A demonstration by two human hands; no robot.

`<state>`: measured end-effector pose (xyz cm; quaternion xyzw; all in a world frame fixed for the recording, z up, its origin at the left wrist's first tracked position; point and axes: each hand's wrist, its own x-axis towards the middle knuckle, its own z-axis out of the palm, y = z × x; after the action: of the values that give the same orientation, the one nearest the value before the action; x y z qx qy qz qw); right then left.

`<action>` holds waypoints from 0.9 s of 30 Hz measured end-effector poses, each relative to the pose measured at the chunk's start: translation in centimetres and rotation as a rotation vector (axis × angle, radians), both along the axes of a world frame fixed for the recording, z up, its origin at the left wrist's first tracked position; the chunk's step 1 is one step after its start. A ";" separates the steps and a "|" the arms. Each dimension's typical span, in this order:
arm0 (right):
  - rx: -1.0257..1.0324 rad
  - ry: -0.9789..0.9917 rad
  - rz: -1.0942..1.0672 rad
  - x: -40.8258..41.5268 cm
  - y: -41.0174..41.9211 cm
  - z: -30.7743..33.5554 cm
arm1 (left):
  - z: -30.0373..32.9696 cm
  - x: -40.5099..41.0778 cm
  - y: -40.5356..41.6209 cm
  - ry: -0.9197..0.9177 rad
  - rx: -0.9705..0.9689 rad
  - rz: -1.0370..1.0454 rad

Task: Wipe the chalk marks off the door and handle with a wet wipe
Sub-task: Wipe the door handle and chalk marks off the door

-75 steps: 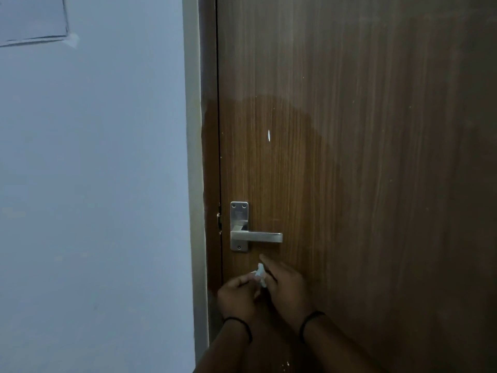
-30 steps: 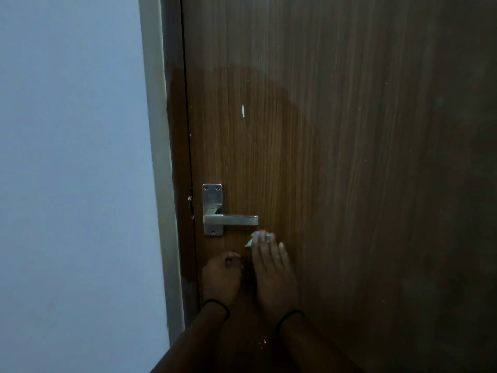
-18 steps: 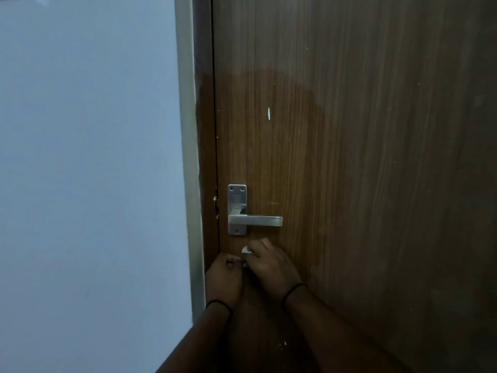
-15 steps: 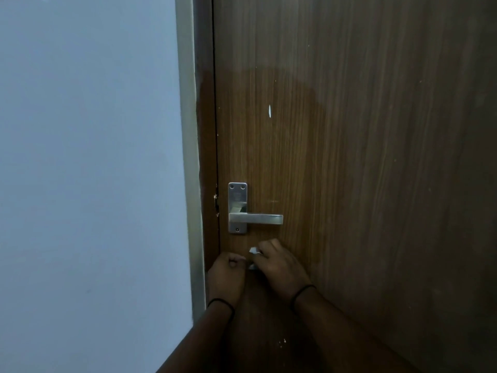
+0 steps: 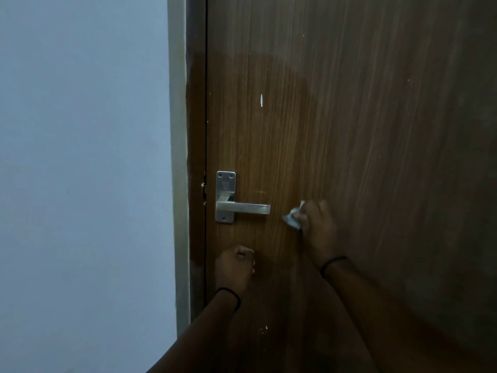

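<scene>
Two hands, right (image 5: pixel 317 232) pinching wet wipe (image 5: pixel 293 219) beside handle (image 5: pixel 243 208), left (image 5: pixel 235 267) fisted below.

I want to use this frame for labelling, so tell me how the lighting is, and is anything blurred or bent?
Head view: dim light, brighter on the door near the handle, falling to near black at the right edge; no glare on the handle; the wipe in the right hand looks slightly soft; the left hand is fairly sharp; the frame bows, wide-angle distortion.
</scene>
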<state>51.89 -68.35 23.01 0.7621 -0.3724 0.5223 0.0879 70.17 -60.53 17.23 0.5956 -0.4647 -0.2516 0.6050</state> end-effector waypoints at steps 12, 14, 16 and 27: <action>0.124 0.500 0.172 15.0 4.3 -4.8 | -0.5 5.6 1.7 -0.146 0.018 0.341; 0.071 0.563 0.191 16.6 4.3 -4.0 | -0.4 5.9 1.9 -0.130 -0.019 0.403; 0.006 0.593 0.179 16.7 4.0 -4.2 | -0.5 6.2 2.0 -0.158 -0.002 0.425; -0.060 0.271 0.133 5.4 3.2 -4.8 | 1.2 3.3 2.2 -0.040 -0.121 0.301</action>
<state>57.30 -65.14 18.18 0.8456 -0.2901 0.4302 0.1256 73.51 -58.33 18.45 0.6261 -0.3965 -0.1176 0.6611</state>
